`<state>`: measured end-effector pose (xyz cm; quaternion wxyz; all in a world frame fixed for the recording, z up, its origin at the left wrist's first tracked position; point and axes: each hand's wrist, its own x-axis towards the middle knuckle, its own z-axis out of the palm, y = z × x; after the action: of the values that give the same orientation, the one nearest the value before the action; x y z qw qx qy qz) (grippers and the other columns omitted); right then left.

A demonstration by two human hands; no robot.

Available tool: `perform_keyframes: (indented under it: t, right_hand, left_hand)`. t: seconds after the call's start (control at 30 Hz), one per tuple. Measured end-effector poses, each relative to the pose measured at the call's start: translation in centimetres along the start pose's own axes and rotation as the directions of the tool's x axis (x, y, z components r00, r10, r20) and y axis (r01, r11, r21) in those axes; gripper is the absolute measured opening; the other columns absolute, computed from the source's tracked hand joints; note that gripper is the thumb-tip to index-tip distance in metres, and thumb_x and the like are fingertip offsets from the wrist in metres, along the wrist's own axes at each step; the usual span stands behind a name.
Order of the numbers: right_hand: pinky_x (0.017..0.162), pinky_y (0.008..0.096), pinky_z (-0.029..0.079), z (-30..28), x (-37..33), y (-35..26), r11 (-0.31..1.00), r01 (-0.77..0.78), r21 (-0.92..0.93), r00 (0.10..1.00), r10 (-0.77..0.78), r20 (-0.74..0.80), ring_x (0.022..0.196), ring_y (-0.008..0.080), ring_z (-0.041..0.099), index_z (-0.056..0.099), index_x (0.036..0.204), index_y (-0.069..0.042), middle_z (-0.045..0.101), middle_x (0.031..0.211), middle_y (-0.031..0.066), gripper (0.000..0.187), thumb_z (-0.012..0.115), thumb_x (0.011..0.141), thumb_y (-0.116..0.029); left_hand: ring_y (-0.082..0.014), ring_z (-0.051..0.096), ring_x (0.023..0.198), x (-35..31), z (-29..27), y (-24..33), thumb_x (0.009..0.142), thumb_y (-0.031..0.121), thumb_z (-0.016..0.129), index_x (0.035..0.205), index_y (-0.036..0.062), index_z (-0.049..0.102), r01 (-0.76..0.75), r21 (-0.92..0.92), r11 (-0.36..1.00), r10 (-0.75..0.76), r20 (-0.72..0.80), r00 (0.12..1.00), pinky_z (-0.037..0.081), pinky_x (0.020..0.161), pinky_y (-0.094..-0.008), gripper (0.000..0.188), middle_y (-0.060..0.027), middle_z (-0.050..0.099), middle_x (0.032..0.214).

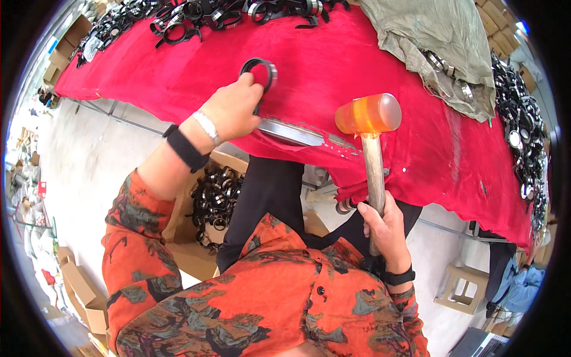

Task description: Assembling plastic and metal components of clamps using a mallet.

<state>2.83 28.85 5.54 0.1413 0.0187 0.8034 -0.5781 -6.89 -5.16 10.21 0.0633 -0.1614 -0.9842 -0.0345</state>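
Above the near edge of the red cloth, my left hand (232,110) is closed on a ring-shaped band (272,74), black with a shiny metal part. Motion blurs the ring a little, and my fingers hide its lower side. A metal bar (291,132) shows at the table edge just beside that hand. My right hand (388,229) grips the wooden handle of a mallet (369,114). The mallet stands upright, its translucent orange head raised in front of the cloth, apart from the ring.
The red cloth (333,65) covers a long table. Black-and-metal rings (229,15) are heaped at its far side, with more piled at the right (517,131). A grey-green cloth (428,35) partly covers some. Below my left arm, a cardboard box (193,259) holds similar rings. A stool (461,288) stands at right.
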Motion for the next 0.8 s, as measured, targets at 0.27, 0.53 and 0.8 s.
perform_keyframes:
  t: [0.27,0.53,0.8]
  right_hand:
    - [0.045,0.0249,0.042,0.1,-0.5,-0.5,0.998,0.000,0.058,0.999,-0.002,0.045,0.050,0.0080,0.050,0.052,0.092,-0.001,0.051,0.064,0.0010,0.028,0.066,0.086,-0.026]
    - [0.050,0.0233,0.044,0.6,-1.0,-1.3,0.980,-0.051,0.195,0.994,0.032,0.102,0.057,0.0076,0.053,0.053,0.099,0.000,0.055,0.076,0.0023,0.029,0.066,0.086,-0.023]
    - [0.047,0.0219,0.041,0.5,-1.6,-3.7,0.998,-0.041,0.041,0.997,0.038,0.066,0.053,0.0071,0.050,0.052,0.103,-0.001,0.054,0.069,0.0006,0.029,0.064,0.088,-0.022]
  left_hand:
    - [-0.0236,0.064,0.068,-3.1,0.3,1.0,0.083,0.008,0.060,0.107,-0.0034,0.053,0.077,-0.486,0.870,-0.173,-0.154,0.973,0.052,0.063,-0.0343,0.028,-0.0124,0.062,0.078]
    - [-0.0198,0.065,0.085,-6.9,6.4,7.0,0.095,0.019,0.053,0.114,-0.0021,0.055,0.120,-0.954,-0.274,-0.299,0.203,0.932,0.049,0.080,-0.0286,0.029,-0.0088,0.065,0.089]
    - [-0.0114,0.054,0.071,-6.6,10.7,6.9,0.098,0.022,0.050,0.094,0.0009,0.056,-0.031,-1.000,0.006,-0.395,-0.031,0.918,0.044,0.069,-0.0266,0.022,-0.0025,0.056,0.076]
